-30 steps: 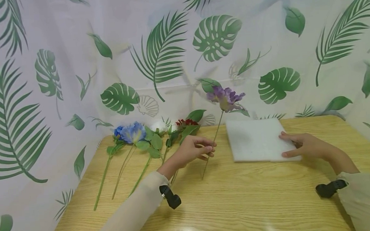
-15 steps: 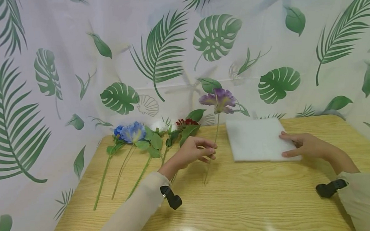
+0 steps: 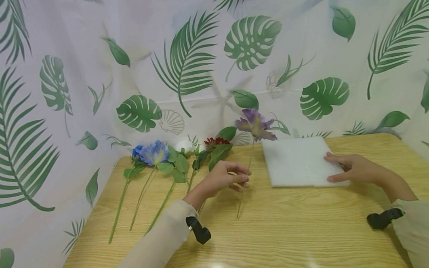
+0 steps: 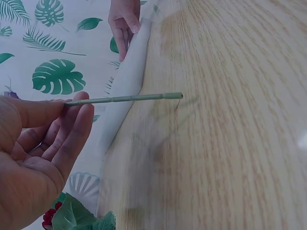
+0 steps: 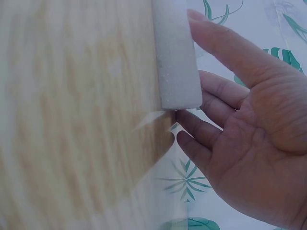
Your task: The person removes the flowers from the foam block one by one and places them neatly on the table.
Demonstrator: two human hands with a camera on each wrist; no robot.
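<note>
My left hand (image 3: 225,177) pinches the thin green stem (image 4: 129,98) of a purple artificial flower (image 3: 255,125) between thumb and fingers. The flower is held nearly upright, bloom at the top, tilted slightly right. In the left wrist view the bare stem end juts out past the fingers, above the table. A white foam board (image 3: 299,162) lies flat just right of the flower, near the table's back edge. Over its right end rests my right hand (image 3: 363,170), thumb and index finger spread and touching it. The right wrist view shows the other fingers relaxed beside the board's corner (image 5: 180,91).
Several artificial flowers lie at the left of the wooden table (image 3: 278,236): blue ones (image 3: 154,154), a white one (image 3: 183,146) and a red one (image 3: 216,142), stems toward me. My left forearm crosses over some stems. A leaf-print cloth (image 3: 202,41) hangs behind the table.
The purple flower has come down a little, its bloom turning and its stem end shifting toward me. My left hand stays in nearly the same place; the right hand and board are still.
</note>
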